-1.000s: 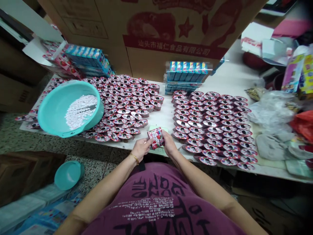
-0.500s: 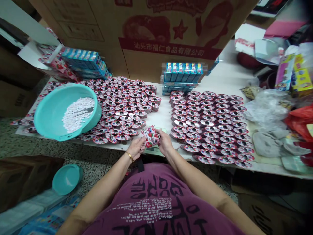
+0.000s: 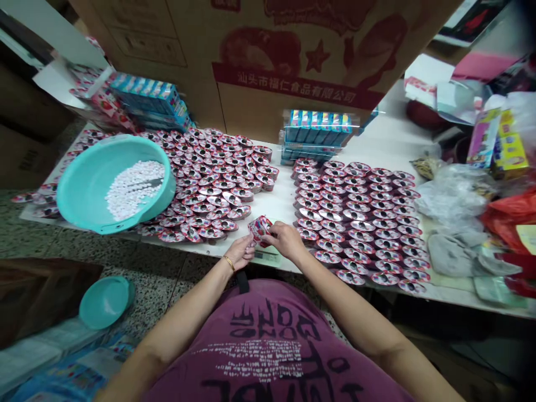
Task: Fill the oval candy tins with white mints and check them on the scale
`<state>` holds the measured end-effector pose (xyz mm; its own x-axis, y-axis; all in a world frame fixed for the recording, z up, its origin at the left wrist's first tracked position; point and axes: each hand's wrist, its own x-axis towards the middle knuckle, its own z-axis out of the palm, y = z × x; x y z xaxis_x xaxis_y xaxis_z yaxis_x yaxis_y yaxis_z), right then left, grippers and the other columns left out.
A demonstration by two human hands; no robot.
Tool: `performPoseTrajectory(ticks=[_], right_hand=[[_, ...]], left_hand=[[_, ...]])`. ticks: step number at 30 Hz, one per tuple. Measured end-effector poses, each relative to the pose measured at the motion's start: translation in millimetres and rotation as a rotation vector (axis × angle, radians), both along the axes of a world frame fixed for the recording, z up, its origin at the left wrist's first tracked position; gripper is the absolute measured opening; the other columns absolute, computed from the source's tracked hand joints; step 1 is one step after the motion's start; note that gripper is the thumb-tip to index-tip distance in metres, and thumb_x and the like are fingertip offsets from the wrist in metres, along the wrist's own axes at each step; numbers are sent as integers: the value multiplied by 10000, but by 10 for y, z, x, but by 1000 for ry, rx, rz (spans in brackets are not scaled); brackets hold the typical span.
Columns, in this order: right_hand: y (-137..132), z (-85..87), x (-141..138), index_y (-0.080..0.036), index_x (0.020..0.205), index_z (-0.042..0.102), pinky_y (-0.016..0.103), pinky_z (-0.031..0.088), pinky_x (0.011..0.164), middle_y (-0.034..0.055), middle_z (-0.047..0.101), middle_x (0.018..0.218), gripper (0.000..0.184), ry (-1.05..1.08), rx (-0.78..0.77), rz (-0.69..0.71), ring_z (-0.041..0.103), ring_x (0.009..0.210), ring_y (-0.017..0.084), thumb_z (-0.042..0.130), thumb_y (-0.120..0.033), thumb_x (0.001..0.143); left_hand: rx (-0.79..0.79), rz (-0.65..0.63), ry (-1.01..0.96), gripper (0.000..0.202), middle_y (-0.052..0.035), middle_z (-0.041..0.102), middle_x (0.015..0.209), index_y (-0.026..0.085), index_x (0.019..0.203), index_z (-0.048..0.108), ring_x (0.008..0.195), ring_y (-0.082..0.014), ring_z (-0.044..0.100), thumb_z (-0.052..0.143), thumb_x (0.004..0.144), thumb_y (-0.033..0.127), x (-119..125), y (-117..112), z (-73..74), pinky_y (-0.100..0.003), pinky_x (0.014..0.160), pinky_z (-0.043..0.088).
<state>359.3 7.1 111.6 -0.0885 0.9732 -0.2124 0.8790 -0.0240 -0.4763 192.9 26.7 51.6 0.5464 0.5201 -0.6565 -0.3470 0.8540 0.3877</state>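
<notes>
The person's left hand point(image 3: 239, 252) and right hand point(image 3: 285, 240) meet just over the front edge of the counter point(image 3: 276, 192), fingers curled and pinching a small red-and-white strawberry-printed packet point(image 3: 259, 230) from either side. The packet sits tilted between them. Left of the left hand, oval foil-topped cups point(image 3: 209, 204) crowd around a teal basin point(image 3: 138, 215) of white candies point(image 3: 134, 190). Right of the right hand, more cups point(image 3: 355, 223) lie in close rows. Straight ahead of the hands stands a shrink-wrapped stack of blue boxes point(image 3: 316, 134). Below and left of the left hand, a smaller teal bowl point(image 3: 105, 302) sits on the floor point(image 3: 159, 279).
</notes>
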Motion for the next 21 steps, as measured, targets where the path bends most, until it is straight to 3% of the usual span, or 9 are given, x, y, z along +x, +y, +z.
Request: performPoseTrajectory(ticks=[5, 9, 12, 17, 19, 21], right_hand=[[26, -147, 2, -143, 881, 585, 240, 359, 623, 101, 558, 905, 265, -349, -101, 260, 499, 856, 180, 360, -281, 850], [-21, -202, -28, -158, 907, 583, 244, 381, 637, 89, 556, 905, 271, -311, -124, 204, 507, 864, 186, 372, -316, 843], [11, -66, -163, -182, 964, 560, 231, 388, 681, 63, 546, 927, 252, -121, -63, 155, 521, 838, 146, 366, -283, 841], [199, 279, -438, -169, 990, 560, 238, 385, 766, 57, 557, 980, 256, 161, 23, 431, 517, 879, 128, 397, -149, 794], [242, 357, -400, -172, 1033, 545, 249, 382, 797, 58, 558, 1026, 286, 209, 93, 403, 508, 925, 132, 400, -138, 789], [237, 364, -248, -173, 1042, 544, 253, 386, 807, 57, 567, 1029, 292, 217, 157, 262, 515, 932, 135, 403, -140, 789]], left_hand=[[-152, 107, 36, 140, 52, 419, 523, 109, 837, 527, 347, 5, 322, 552, 734, 200, -216, -74, -114, -87, 294, 174], [-282, 124, -21, 132, -8, 520, 572, 96, 792, 542, 418, -40, 445, 484, 775, 212, -282, -159, -58, -120, 336, 296], [-303, 118, -61, 180, -59, 578, 630, 77, 807, 560, 496, -83, 521, 433, 795, 205, -202, -125, 46, -166, 414, 394], [-251, 213, -129, 189, -31, 552, 577, 97, 681, 538, 498, -80, 520, 403, 793, 167, -87, 88, 219, -179, 459, 426], [-241, 204, -152, 201, -19, 528, 569, 112, 648, 513, 474, -70, 495, 401, 797, 189, -125, 151, 270, -157, 401, 385], [-231, 171, -187, 197, -9, 503, 573, 121, 659, 503, 449, -57, 462, 410, 801, 221, -210, 179, 304, -125, 337, 310]])
